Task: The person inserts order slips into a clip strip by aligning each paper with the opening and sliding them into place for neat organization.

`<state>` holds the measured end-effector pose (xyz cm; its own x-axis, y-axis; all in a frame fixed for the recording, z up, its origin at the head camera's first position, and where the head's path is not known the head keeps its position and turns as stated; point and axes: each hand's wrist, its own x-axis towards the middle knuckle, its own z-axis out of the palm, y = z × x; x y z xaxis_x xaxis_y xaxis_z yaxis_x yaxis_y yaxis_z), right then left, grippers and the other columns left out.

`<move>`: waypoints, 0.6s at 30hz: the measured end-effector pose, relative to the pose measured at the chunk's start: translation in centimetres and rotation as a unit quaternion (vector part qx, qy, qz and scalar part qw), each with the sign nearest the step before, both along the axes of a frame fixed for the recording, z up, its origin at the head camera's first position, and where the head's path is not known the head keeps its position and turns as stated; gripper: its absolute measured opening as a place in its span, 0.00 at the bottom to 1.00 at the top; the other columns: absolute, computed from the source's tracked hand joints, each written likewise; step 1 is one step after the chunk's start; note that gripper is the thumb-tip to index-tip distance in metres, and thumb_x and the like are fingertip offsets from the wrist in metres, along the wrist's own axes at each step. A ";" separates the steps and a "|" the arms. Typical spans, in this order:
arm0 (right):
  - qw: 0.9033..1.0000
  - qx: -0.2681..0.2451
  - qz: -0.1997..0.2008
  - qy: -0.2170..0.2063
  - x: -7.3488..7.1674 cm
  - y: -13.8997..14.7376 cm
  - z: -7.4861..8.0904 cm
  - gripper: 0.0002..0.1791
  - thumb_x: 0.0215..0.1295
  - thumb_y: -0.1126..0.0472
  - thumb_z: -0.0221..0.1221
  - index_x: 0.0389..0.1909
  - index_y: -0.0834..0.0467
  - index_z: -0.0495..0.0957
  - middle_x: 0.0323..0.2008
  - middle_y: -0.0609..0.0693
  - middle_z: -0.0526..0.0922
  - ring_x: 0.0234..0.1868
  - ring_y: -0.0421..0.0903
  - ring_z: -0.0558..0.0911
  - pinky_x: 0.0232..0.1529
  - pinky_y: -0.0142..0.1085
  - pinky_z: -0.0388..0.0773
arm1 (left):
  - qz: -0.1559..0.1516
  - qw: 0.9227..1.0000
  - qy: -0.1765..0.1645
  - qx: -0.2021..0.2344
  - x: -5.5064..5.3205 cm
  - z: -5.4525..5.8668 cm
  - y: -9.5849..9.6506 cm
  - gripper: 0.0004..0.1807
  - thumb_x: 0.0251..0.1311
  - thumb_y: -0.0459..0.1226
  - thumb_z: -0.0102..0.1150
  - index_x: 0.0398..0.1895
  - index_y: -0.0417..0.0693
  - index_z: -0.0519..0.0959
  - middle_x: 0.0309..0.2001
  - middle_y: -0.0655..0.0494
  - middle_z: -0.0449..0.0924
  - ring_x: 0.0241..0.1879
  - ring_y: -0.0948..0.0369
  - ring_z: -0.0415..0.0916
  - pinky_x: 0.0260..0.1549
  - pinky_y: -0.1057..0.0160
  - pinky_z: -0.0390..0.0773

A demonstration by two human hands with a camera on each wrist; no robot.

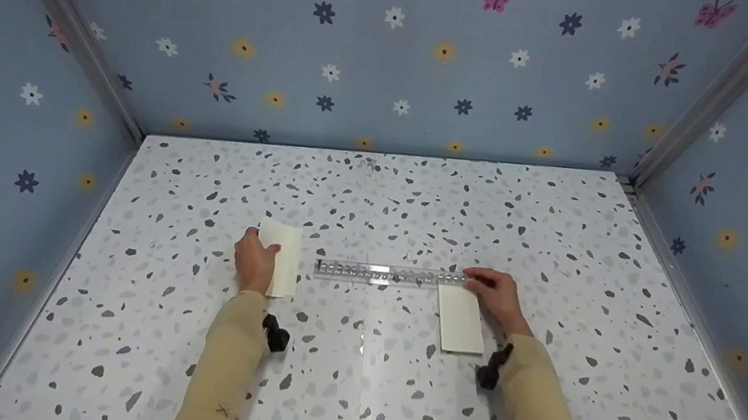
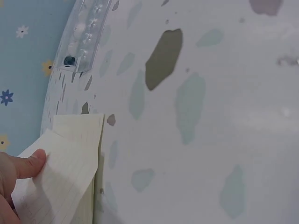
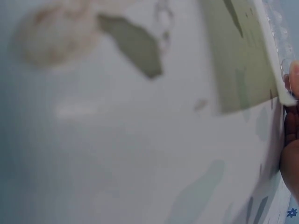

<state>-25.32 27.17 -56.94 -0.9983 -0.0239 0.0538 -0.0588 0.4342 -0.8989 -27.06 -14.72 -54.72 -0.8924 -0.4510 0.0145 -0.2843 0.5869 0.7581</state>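
In the head view my left hand [image 1: 254, 261] holds a pale cream paper pad [image 1: 286, 260] at its left edge. The left wrist view shows the thumb on a raised, bent top sheet [image 2: 65, 172], with another sheet below. My right hand [image 1: 496, 296] pinches the upper right corner of a second cream paper slip [image 1: 461, 320]. A long clear plastic strip with rows of round bumps [image 1: 377, 274] runs along that slip's top edge, its right end against my right fingertips. Whether those fingers also grip the strip, I cannot tell. The left end of the strip has a dark spot.
Both hands work over a white speckled tabletop [image 1: 375, 203]. Blue flower-patterned panels [image 1: 392, 50] stand behind it and on both sides. Black wrist mounts [image 1: 275, 335] sit at the sleeves.
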 end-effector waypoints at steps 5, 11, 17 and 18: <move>1.000 -0.026 0.007 0.001 0.1 -0.1 0.3 0.12 0.52 0.72 0.59 0.39 0.69 0.78 0.39 0.63 0.79 0.44 0.57 0.75 0.48 0.47 0.67 | -0.007 1.000 0.004 0.003 0.2 0.2 0.1 0.23 0.54 0.30 0.56 0.52 0.26 0.66 0.51 0.32 0.69 0.53 0.43 0.65 0.51 0.52 0.64; 1.000 -0.004 -0.004 -0.004 0.0 0.0 0.0 0.12 0.52 0.68 0.61 0.39 0.65 0.80 0.39 0.58 0.80 0.43 0.50 0.76 0.46 0.38 0.69 | -0.013 1.000 0.018 0.010 0.6 0.5 0.4 0.21 0.58 0.31 0.51 0.52 0.24 0.66 0.51 0.31 0.68 0.53 0.42 0.64 0.52 0.51 0.63; 1.000 -0.020 -0.001 0.010 0.1 0.1 -0.4 0.12 0.52 0.67 0.61 0.39 0.65 0.80 0.39 0.58 0.80 0.41 0.47 0.76 0.40 0.31 0.71 | -0.023 0.999 0.039 0.002 1.1 1.0 0.6 0.20 0.60 0.32 0.49 0.51 0.23 0.67 0.49 0.30 0.69 0.50 0.40 0.66 0.49 0.48 0.64; 1.000 -0.025 -0.002 0.011 0.1 0.1 -0.5 0.11 0.52 0.68 0.61 0.39 0.65 0.80 0.38 0.59 0.80 0.41 0.47 0.76 0.40 0.30 0.71 | -0.024 0.999 0.041 0.001 1.2 1.0 0.6 0.20 0.60 0.32 0.49 0.50 0.23 0.67 0.48 0.29 0.70 0.50 0.40 0.66 0.48 0.48 0.64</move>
